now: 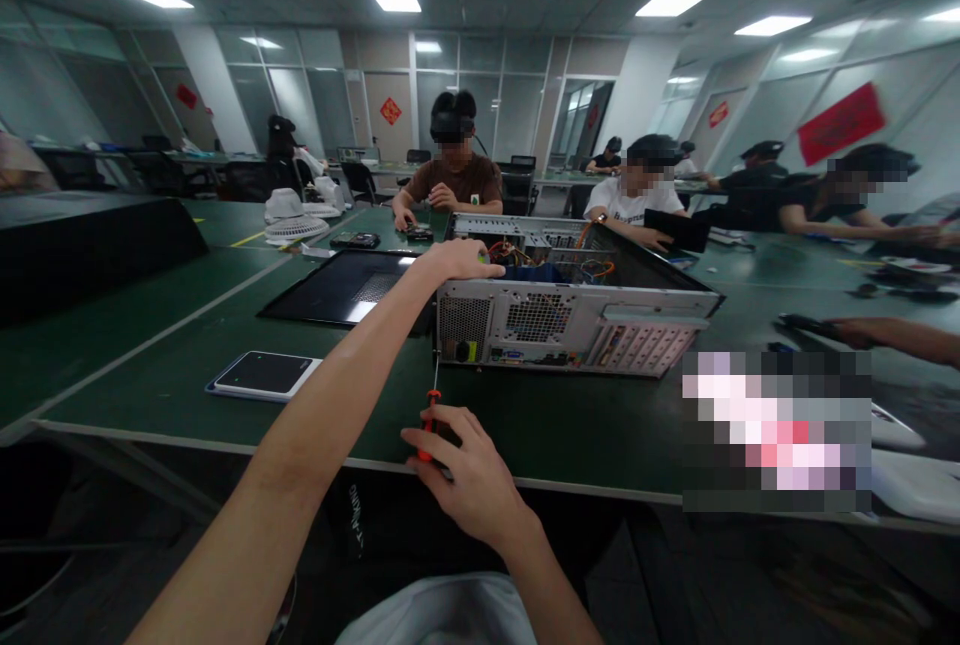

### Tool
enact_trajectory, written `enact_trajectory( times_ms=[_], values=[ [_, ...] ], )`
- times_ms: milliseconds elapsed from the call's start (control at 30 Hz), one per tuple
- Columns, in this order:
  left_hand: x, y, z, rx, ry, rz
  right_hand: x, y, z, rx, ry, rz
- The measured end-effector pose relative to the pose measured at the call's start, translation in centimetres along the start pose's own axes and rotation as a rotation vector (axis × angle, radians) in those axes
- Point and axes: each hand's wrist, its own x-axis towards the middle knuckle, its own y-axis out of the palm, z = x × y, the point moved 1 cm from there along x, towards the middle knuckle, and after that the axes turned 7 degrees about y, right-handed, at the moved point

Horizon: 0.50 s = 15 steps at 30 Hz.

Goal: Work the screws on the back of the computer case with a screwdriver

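An open desktop computer case (517,325) lies on its side, its rear panel towards me and colored cables (517,253) showing inside. My left hand (466,261) grips the left top edge of the case, with part of its fingers hidden beyond the rim. Lower down, my right hand (469,470) has its fingers round the handle of a red screwdriver (429,425). The screwdriver's thin shaft points away from me, and its tip is at the lower left corner of the rear panel. I cannot make out a screw there.
Left of the case lie a black side panel (337,285) and a flat white-and-black device (262,373). White fans (296,230) stand farther back on the green table (187,325). A co-worker (454,175) handles small parts opposite. Another person's hand (817,327) reaches in from the right.
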Motion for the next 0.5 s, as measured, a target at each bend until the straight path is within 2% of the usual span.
enact_trajectory(
  times_ms=[233, 400, 500],
  values=[
    [-0.2, -0.1, -0.1, -0.007, -0.004, -0.006, 0.0, -0.4, 0.2, 0.059, 0.006, 0.011],
    [-0.1, -0.1, -0.1, -0.015, -0.008, -0.004, 0.0, 0.4, -0.3, 0.043, 0.023, -0.143],
    [0.0, 0.0, 0.0, -0.007, -0.009, -0.005, -0.1, 0.6, -0.4, 0.007, 0.059, -0.152]
  ],
)
